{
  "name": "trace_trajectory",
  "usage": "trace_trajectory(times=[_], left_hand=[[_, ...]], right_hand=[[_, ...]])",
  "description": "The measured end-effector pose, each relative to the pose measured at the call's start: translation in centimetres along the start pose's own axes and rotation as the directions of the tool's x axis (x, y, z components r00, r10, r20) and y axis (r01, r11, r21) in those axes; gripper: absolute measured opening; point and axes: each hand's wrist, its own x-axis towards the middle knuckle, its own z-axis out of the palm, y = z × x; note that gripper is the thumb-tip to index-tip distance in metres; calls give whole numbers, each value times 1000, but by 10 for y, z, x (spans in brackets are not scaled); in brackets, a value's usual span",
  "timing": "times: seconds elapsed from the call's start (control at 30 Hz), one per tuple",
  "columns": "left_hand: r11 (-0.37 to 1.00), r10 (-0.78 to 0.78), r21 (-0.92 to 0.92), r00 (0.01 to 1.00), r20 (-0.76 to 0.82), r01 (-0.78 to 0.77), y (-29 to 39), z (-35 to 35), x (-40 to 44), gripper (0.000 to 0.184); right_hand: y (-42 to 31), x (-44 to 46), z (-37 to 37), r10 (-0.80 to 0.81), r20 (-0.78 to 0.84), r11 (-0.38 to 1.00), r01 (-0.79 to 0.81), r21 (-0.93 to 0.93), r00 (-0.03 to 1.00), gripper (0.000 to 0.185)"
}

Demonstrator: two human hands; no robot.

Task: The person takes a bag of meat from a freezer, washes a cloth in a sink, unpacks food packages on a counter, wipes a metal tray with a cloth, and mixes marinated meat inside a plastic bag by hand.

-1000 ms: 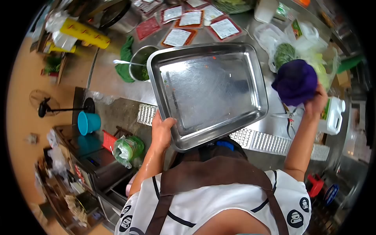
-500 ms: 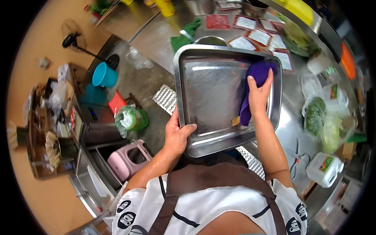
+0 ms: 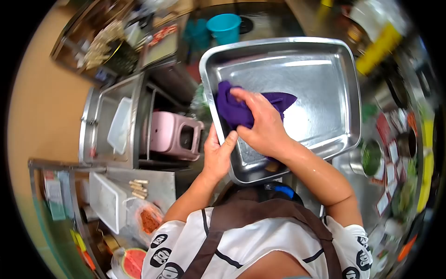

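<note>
A deep rectangular stainless steel tray (image 3: pixel 320 88) is held up, tilted, in front of my apron. My left hand (image 3: pixel 217 156) grips its left wall near the lower corner, thumb over the rim. Bunched under my right hand (image 3: pixel 265 123) is a purple cloth (image 3: pixel 226 109), pressed against the tray's inner left side. The fingers of that hand are bent over the cloth, and one corner of it trails to the right across the tray floor. A small brownish piece (image 3: pixel 273 166) shows blurred near the tray's lower edge.
On the left are a sink (image 3: pixel 104 95) holding a white container (image 3: pixel 121 125), and a pink stool (image 3: pixel 168 132). A blue bucket (image 3: pixel 224 29) stands behind the tray. To the right, a metal pot with greens (image 3: pixel 371 158) sits by several labelled packets (image 3: pixel 392 153). Cut watermelon (image 3: pixel 134 262) lies lower left.
My view and the tray have swung left, toward the sink and stool. My right hand has carried the purple cloth from the tray's right side to its left. My left hand keeps its hold.
</note>
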Motion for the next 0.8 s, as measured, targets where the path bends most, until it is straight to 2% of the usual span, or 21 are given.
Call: trace_trajectory(times=[0.03, 0.07, 0.1, 0.17, 0.23, 0.27, 0.3, 0.37, 0.43, 0.47, 0.5, 0.53, 0.57, 0.6, 0.63, 0.67, 0.7, 0.77, 0.8], left_hand=[[999, 39, -32, 996, -74, -42, 7, -21, 10, 40], [994, 109, -13, 984, -139, -112, 14, -43, 19, 38], [993, 89, -55, 970, -226, -104, 17, -63, 23, 38], [989, 119, -45, 933, -339, -142, 26, -95, 31, 38], [995, 70, -28, 863, -500, -97, 36, -121, 36, 37], [991, 71, -51, 827, -558, -120, 39, -135, 38, 36], [989, 128, 13, 795, -593, -149, 43, -146, 43, 36], [978, 204, 111, 699, -686, -177, 46, -161, 54, 34], [980, 200, 144, 613, -764, -139, 49, -186, 60, 32], [975, 214, 205, 559, -801, -80, 55, -199, 61, 35], [954, 301, 250, 488, -819, -168, 66, -207, 65, 30], [940, 340, 289, 420, -842, -182, 73, -215, 65, 31], [922, 384, 335, 348, -855, -196, 83, -225, 66, 31], [904, 427, 397, 274, -862, -159, 95, -233, 69, 32], [889, 457, 445, 206, -865, -104, 106, -239, 68, 32], [882, 471, 462, 164, -867, -94, 113, -248, 67, 34], [863, 504, 490, 148, -851, -119, 120, -257, 65, 35], [830, 549, 532, 84, -831, -166, 139, -267, 65, 35], [824, 557, 544, 54, -829, -161, 148, -272, 65, 35]], right_hand=[[-2, 14, 16, -22, 33, 999, 21, 30, 999, 61], [-5, 27, 33, -66, 175, 998, 64, 19, 982, 58], [-6, 39, 48, -115, 315, 993, 118, 8, 942, 56], [-7, 64, 77, -188, 389, 982, 171, 80, 902, 52], [-7, 89, 96, -238, 647, 967, 236, 92, 725, 50], [2, 95, 109, -297, 744, 943, 306, 130, 599, 46], [8, 103, 122, -446, 740, 883, 385, 270, 504, 43], [19, 131, 147, -495, 751, 845, 441, 301, 436, 38], [28, 178, 160, -481, 809, 791, 565, 234, 338, 27], [33, 205, 167, -528, 761, 766, 598, 235, 377, 33], [43, 233, 178, -536, 743, 744, 641, 191, 401, 34], [43, 263, 184, -547, 685, 728, 678, 104, 482, 25], [46, 292, 200, -630, 503, 761, 601, 244, 592, 31], [39, 322, 211, -573, 443, 819, 507, 270, 690, 46], [33, 349, 231, -600, 248, 785, 499, 369, 760, 50], [25, 378, 252, -617, 116, 752, 541, 377, 778, 49], [11, 400, 268, -616, 92, 756, 554, 350, 782, 49], [-8, 428, 319, -638, 132, 711, 514, 480, 759, 50], [-5, 440, 353, -680, 89, 696, 603, 390, 728, 47]])
